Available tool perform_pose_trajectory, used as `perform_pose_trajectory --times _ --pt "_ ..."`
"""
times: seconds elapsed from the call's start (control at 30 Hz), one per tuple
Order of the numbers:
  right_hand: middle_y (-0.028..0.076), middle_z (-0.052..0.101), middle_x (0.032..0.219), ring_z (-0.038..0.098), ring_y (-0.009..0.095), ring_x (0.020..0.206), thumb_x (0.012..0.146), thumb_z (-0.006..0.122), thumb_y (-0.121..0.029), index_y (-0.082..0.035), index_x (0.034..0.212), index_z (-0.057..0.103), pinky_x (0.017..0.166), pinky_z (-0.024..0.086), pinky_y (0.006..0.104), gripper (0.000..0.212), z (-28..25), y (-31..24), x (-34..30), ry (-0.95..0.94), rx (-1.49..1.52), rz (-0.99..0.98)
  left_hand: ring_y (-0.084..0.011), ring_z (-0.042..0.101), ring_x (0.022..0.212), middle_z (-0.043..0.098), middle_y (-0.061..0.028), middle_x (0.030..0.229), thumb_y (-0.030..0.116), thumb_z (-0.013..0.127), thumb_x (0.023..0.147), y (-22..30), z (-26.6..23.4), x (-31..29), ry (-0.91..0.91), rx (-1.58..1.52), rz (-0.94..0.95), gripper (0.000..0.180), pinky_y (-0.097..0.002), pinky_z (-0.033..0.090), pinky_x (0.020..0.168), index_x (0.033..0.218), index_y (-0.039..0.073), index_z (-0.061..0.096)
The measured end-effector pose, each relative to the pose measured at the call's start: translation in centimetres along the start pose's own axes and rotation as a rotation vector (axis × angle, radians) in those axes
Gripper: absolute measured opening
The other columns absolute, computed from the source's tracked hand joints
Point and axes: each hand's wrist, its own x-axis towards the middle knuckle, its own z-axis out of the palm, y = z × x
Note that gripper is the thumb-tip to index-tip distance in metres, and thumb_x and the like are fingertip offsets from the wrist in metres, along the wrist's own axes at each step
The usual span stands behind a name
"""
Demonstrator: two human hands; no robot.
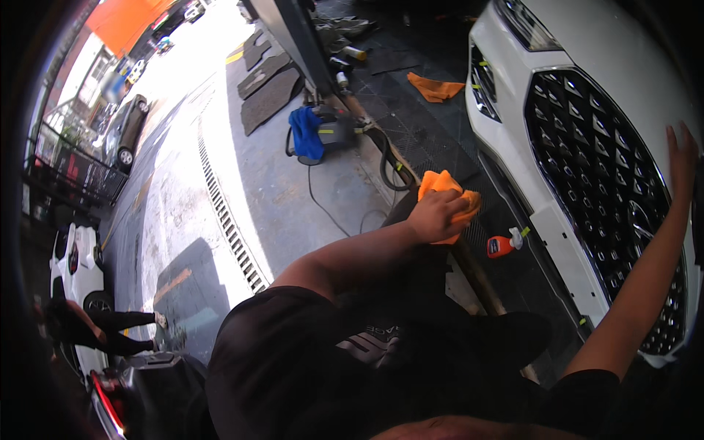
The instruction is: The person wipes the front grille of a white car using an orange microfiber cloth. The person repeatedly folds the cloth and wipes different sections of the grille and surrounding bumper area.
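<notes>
My left hand (435,214) is closed around a bunched orange cloth (438,183), held in front of my body, apart from the car. My right hand (682,149) is at the front of a white car (546,220), by the hood (609,37) above the black patterned grille (587,154). Its fingers look stretched out and slightly apart, with nothing visible in them. I cannot tell whether it touches the hood. A red spray bottle (500,246) with a pale trigger head is on the dark tiled floor below the bumper, between my left hand and the car.
Another orange cloth (434,87) lies on the floor near the car. A blue cloth (306,133) hangs over a dark machine (339,130) with a hose and cord. Floor mats (271,99) lie beside a pillar (297,40). Behind left, a person (110,330) stands between parked cars.
</notes>
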Motion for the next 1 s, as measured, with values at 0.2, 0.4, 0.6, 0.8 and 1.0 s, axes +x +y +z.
perform_pose_trajectory --times 0.2,0.4,0.6,0.8,1.0 --pt "0.006 0.054 0.155 0.054 0.035 0.140 0.095 0.050 -0.074 -0.035 0.152 0.051 0.112 0.046 0.0524 0.069 0.7 6.8 -1.3 -0.028 -0.221 0.113 -0.0408 0.064 0.111 0.062 -0.0182 0.115 0.019 0.077 0.086 -1.7 4.6 12.0 0.118 -0.300 -0.166 0.055 -0.0483 0.052 0.095 0.134 0.004 0.055" --pt "0.004 0.056 0.152 0.056 0.035 0.136 0.095 0.052 -0.074 -0.036 0.143 0.060 0.111 0.046 0.0512 0.061 -0.1 8.0 -1.6 -0.019 -0.224 0.148 -0.0412 0.064 0.120 0.065 -0.0233 0.131 0.019 0.067 0.087 -0.3 1.9 29.6 0.225 -0.477 -0.103 0.066 -0.0445 0.050 0.103 0.149 0.004 0.051" --pt "0.017 0.068 0.123 0.061 0.037 0.120 0.096 0.069 -0.040 -0.012 0.120 0.072 0.105 0.048 0.0486 0.037 -2.3 3.1 -3.2 0.158 -0.024 0.053 -0.0404 0.064 0.122 0.067 -0.0222 0.132 0.026 0.065 0.086 0.4 -0.9 35.3 0.131 -0.003 -0.130 0.066 -0.0477 0.051 0.103 0.148 0.010 0.054" --pt "0.016 0.067 0.119 0.063 0.036 0.116 0.097 0.067 -0.040 -0.011 0.119 0.072 0.103 0.049 0.0493 0.037 -4.3 1.2 -3.9 0.083 -0.021 0.102 -0.0425 0.068 0.111 0.068 -0.0198 0.121 0.023 0.066 0.085 -3.1 -0.7 35.8 0.127 0.151 -0.133 0.058 -0.0515 0.055 0.094 0.141 0.013 0.057" --pt "0.016 0.066 0.125 0.062 0.036 0.117 0.097 0.066 -0.042 -0.012 0.122 0.072 0.103 0.048 0.0497 0.039 -5.2 2.2 -4.2 0.063 -0.052 0.166 -0.0442 0.066 0.109 0.064 -0.0195 0.120 0.021 0.060 0.088 3.1 2.3 35.6 0.252 0.144 0.038 0.057 -0.0518 0.054 0.093 0.143 0.009 0.054"
